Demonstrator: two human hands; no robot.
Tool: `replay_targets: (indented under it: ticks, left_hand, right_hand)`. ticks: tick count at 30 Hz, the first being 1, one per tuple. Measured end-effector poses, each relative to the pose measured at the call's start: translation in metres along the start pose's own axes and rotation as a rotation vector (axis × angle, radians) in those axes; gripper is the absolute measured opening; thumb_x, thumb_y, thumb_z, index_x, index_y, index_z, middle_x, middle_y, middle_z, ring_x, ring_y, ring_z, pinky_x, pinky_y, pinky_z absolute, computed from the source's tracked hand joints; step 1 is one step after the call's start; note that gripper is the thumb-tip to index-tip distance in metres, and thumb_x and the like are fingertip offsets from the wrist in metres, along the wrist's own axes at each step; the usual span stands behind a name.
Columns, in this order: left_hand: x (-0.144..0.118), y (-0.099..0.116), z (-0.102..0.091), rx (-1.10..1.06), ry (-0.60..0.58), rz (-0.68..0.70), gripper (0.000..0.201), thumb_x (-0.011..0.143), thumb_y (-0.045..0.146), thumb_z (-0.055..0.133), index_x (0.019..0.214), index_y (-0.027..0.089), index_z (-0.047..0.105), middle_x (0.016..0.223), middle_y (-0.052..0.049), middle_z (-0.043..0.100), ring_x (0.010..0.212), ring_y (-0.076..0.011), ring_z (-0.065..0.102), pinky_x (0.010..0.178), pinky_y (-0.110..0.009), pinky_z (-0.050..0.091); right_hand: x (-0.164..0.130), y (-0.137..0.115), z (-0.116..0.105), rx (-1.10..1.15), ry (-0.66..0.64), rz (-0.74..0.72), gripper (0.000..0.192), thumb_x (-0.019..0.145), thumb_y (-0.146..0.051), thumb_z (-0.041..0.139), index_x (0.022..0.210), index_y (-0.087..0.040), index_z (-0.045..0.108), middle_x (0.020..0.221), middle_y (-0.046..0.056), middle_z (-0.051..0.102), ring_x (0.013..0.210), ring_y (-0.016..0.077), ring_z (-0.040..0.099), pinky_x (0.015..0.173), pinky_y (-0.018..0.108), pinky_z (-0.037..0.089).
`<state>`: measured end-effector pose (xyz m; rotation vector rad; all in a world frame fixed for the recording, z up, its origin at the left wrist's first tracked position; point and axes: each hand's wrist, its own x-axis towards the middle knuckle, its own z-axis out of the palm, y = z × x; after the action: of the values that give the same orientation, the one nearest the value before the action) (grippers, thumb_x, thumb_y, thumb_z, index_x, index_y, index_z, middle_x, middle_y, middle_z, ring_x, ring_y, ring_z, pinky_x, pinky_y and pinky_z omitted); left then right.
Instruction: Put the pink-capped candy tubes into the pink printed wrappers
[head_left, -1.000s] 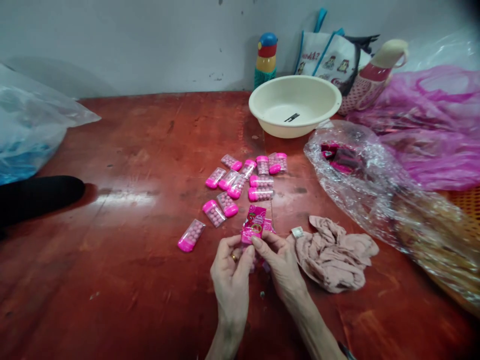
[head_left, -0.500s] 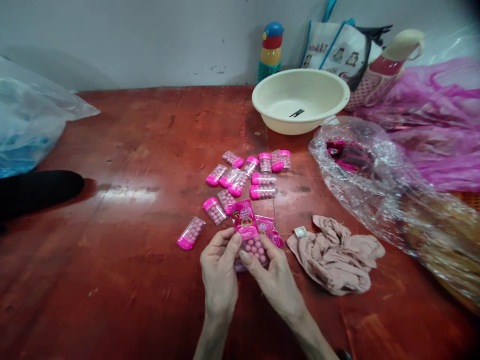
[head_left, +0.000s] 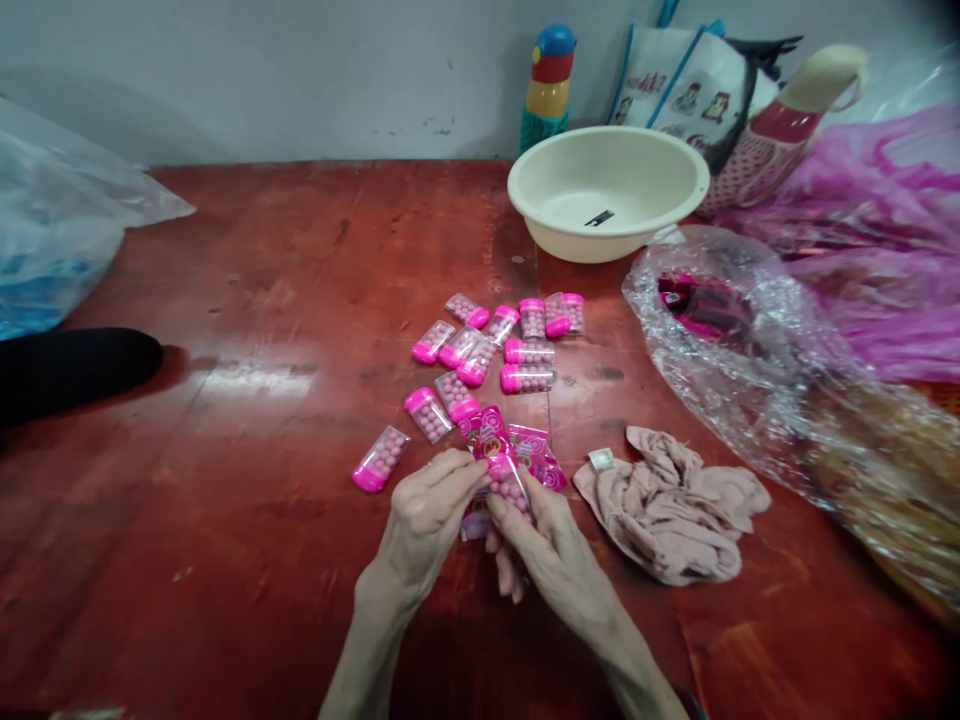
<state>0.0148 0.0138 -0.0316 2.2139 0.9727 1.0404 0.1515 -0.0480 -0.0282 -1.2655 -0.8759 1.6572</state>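
Candy case (head_left: 510, 487) pinched by both hands, table edge near.

both forearms are extended forward from the lower edge and angled inward. the left hand (head_left: 424, 520) is held knuckles up, thumb and forefinger pinched together. the right hand (head_left: 544, 545) is set just beside it, fingertips met, remaining fingers curled beneath the palm.

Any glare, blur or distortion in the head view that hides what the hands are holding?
Head view: a white glare streak lies on the red table, left of the work; the candy case between left hand and right hand reads fairly sharp; frame edges bend, top-right corner darkens, and the clear plastic bag glints.
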Motion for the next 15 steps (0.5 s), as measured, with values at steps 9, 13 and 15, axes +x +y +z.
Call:
replay_targets:
  ticks: [9,13,15]
  left_hand:
    - [0.0003,0.001,0.0012,0.281,-0.17,0.146,0.02,0.086,0.006,0.041,0.083,0.013,0.06,0.077,-0.008,0.062,0.076,-0.0183,0.061,0.068,-0.03,0.054]
    - [-0.0006,0.0036,0.0043,0.354,-0.204,0.175,0.019,0.085,0.004,0.04,0.077,0.013,0.055,0.073,-0.007,0.056,0.074,-0.0201,0.058,0.063,-0.03,0.051]
    - [0.0009,0.0046,0.0051,0.362,-0.263,0.116,0.02,0.085,0.004,0.039,0.076,0.014,0.053,0.072,-0.006,0.053,0.069,-0.018,0.055,0.059,-0.029,0.049]
  right_hand:
    - [0.001,0.0054,0.0081,-0.101,0.078,-0.029,0.022,0.091,-0.042,0.04,0.088,-0.021,0.045,0.05,-0.008,0.048,0.034,0.0068,0.044,0.034,0.015,0.036]
    - [-0.0002,0.0036,0.0075,-0.131,0.124,-0.024,0.023,0.092,-0.042,0.038,0.092,-0.022,0.048,0.052,-0.007,0.048,0.037,0.0076,0.045,0.036,0.016,0.037]
    - [-0.0009,0.0036,0.0062,-0.148,0.158,-0.031,0.024,0.091,-0.043,0.039,0.096,-0.022,0.051,0.059,-0.005,0.051,0.043,0.0085,0.049,0.039,0.017,0.04]
